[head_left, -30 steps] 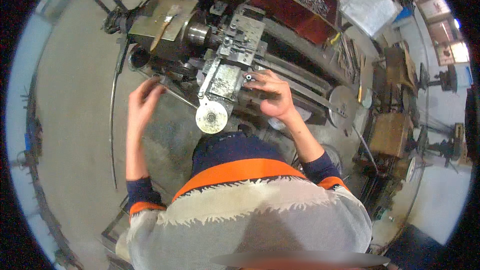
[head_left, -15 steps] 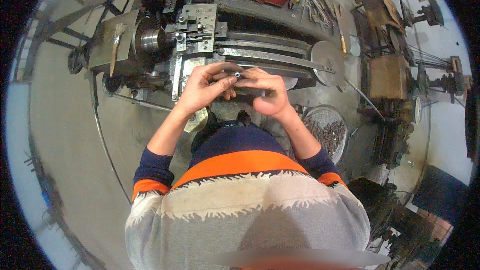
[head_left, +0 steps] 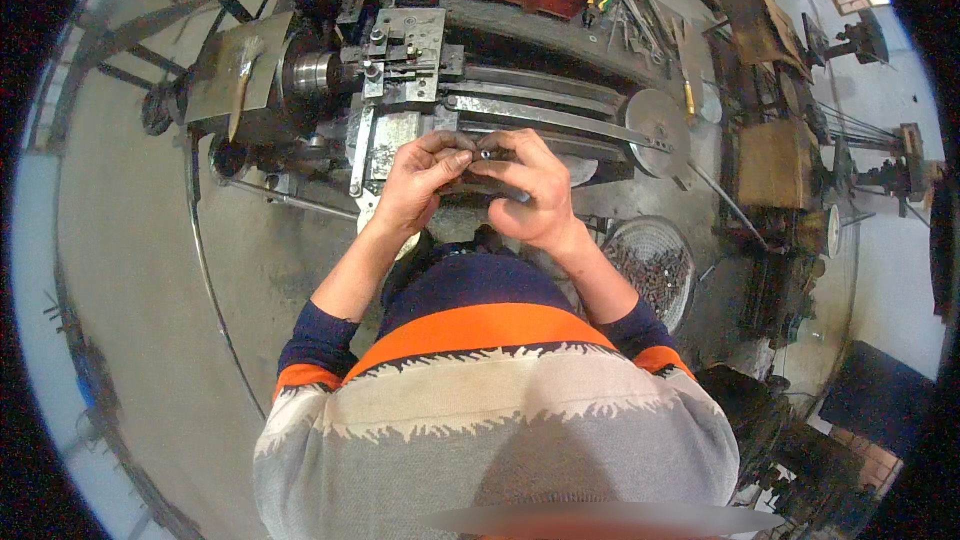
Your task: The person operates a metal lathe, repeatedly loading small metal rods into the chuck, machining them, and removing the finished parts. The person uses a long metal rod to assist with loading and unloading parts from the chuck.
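Both hands meet in front of me, over the near side of a lathe (head_left: 407, 65). Between their fingertips is a small round metal piece (head_left: 485, 154) with a bright end and what looks like a dark centre. My left hand (head_left: 418, 180) pinches it from the left with thumb and forefinger. My right hand (head_left: 538, 185) has its fingers curled round it from the right, and they cover most of it. A greyish spot (head_left: 523, 196) shows under the right fingers; I cannot make out what it is.
A brush (head_left: 240, 95) lies on the headstock at left, beside the chuck (head_left: 316, 73). Right of me stands a round basket (head_left: 690, 285) of small metal pieces. Pliers (head_left: 602, 2) and hand tools lie at far right. A long rod (head_left: 205, 270) stretches along the left.
My right fingers have curled further, and the hands have turned slightly about the small piece. The piece has shifted a little to the right. The view has moved slightly.
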Available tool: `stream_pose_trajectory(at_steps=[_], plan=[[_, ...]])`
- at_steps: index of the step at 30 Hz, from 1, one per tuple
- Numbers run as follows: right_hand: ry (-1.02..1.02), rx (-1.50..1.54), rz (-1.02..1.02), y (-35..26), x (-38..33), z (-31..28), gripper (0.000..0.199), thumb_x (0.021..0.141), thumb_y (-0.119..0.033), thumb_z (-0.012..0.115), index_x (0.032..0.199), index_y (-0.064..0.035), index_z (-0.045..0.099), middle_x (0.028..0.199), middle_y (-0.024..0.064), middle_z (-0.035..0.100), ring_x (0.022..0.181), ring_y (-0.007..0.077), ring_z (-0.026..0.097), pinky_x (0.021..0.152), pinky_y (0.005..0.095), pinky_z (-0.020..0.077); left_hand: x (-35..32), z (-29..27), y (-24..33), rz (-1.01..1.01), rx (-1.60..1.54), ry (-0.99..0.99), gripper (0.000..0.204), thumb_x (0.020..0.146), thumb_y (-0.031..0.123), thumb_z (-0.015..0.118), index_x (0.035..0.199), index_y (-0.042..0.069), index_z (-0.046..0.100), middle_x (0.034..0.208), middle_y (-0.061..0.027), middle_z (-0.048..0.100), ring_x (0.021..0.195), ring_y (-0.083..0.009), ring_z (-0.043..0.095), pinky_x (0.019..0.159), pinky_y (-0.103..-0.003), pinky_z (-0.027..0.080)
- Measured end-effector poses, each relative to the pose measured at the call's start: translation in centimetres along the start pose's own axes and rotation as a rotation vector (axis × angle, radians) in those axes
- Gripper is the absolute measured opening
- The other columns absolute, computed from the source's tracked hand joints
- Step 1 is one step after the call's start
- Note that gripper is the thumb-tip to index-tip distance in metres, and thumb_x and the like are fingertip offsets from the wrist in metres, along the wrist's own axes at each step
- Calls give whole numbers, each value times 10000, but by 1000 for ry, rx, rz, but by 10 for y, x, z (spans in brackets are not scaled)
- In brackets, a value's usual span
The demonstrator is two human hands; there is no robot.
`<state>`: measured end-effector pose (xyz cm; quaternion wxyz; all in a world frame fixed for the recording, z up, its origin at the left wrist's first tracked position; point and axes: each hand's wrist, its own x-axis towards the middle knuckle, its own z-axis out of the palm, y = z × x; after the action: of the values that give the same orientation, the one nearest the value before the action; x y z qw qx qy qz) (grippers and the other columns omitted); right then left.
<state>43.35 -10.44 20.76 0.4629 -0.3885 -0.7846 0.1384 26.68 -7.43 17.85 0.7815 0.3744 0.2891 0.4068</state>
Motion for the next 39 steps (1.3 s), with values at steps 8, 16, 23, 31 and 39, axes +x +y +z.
stream_pose_trajectory(at_steps=[8, 16, 23, 31, 39], plan=[[-47, 56, -34, -1, -4, 9, 395, 518, -113, 594, 908, -55, 592, 960, 162, 536, 830, 343, 521, 722, 378, 436, -7, -2, -5, -71, -201, -82, 268, 813, 113, 540, 1043, -8, 474, 943, -93, 577, 854, -179, 585, 730, -293, 495], [-65, 64, -10, 1, -5, 16, 380, 513, -113, 591, 889, -60, 601, 976, 164, 533, 840, 339, 523, 718, 380, 440, -10, -10, -6, -32, -193, -41, 294, 806, 110, 543, 1056, -21, 460, 924, -118, 585, 815, -208, 600, 717, -306, 497], [-59, -12, -42, 3, 28, -6, 389, 471, -25, 513, 844, -23, 625, 903, 151, 538, 790, 299, 535, 687, 325, 443, -19, -14, 9, -16, -42, -4, 288, 808, 133, 537, 1028, -37, 463, 834, -152, 600, 758, -242, 602, 703, -331, 490], [151, -473, 78, 96, 165, -61, 633, 566, -106, 606, 1182, -131, 467, 1211, 239, 390, 1092, 377, 403, 931, 380, 348, -26, -24, 27, 11, 44, 195, 285, 787, 112, 537, 1012, -44, 459, 789, -163, 601, 725, -247, 611, 716, -351, 490], [-82, -169, 375, 109, -18, -16, 468, 533, -163, 641, 983, -56, 576, 1117, 211, 474, 1008, 370, 472, 848, 425, 411, -32, -39, 23, 63, 109, 633, 243, 789, 64, 510, 997, -56, 479, 758, -140, 585, 682, -224, 599, 667, -322, 506]])
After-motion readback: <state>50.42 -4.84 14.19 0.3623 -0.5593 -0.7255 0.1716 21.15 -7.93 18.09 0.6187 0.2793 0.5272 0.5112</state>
